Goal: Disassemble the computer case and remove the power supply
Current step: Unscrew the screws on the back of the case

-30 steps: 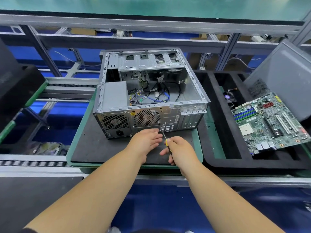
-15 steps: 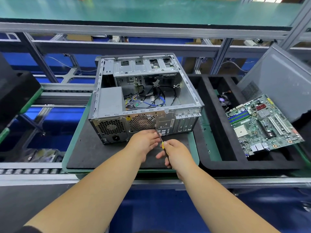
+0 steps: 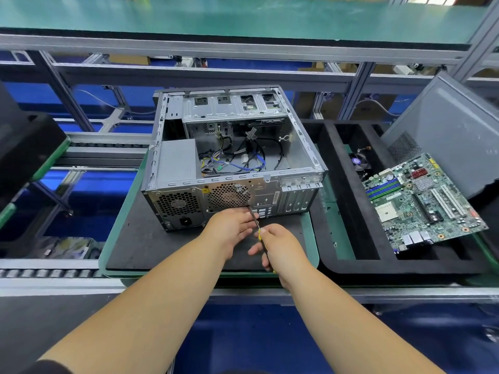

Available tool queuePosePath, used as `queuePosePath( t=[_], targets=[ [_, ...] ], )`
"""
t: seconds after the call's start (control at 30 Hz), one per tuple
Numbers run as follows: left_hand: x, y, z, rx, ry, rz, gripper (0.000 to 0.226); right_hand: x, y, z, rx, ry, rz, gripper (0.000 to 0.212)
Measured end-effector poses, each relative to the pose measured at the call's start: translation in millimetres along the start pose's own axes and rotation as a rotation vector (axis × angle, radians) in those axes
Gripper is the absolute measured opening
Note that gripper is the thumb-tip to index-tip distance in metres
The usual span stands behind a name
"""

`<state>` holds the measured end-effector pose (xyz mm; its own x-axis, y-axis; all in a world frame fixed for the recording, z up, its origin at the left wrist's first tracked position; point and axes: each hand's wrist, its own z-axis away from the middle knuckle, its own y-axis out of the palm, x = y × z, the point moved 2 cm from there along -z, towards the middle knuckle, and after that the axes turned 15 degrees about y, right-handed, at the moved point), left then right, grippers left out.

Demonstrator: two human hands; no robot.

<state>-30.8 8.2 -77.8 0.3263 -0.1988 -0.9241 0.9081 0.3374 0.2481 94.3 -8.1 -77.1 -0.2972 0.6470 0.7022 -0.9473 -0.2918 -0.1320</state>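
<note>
Fingers (image 3: 280, 240) grip screwdriver (image 3: 256, 222) above black mat (image 3: 151, 238).

The computer case (image 3: 235, 157) is bare grey metal, its back punched with honeycomb holes. A black mat (image 3: 151, 247) edged in green lies beneath. The circuit board (image 3: 424, 201) is green; the screwdriver (image 3: 259, 234) handle, yellow.

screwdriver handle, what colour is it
Yellow, what shows of the screwdriver handle within the right hand; head view.
</note>
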Motion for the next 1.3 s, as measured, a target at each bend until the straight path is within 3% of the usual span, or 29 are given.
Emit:
queuePosePath(
  t=[0.47,0.9,1.13,1.3],
  targets=[
    [1.9,2.0,-2.1,-0.033,0.005,-0.040,0.018,-1.6,4.0,-6.1,-0.041,-0.032,0.079,0.013],
    [0.4,4.0,-6.4,-0.044,-0.033,-0.126,0.009,-3.6,9.5,-6.3,-0.108,-0.025,-0.068,0.006],
    [1.2,3.9,-9.3,-0.075,-0.045,-0.251,0.018,2.0,13.5,-8.7,-0.022,0.075,-0.067,0.009],
    [1.5,1.7,-11.6,-0.098,-0.046,-0.228,0.017,0.4,5.2,-3.2,0.198,0.270,-0.231,0.029]
  ],
)
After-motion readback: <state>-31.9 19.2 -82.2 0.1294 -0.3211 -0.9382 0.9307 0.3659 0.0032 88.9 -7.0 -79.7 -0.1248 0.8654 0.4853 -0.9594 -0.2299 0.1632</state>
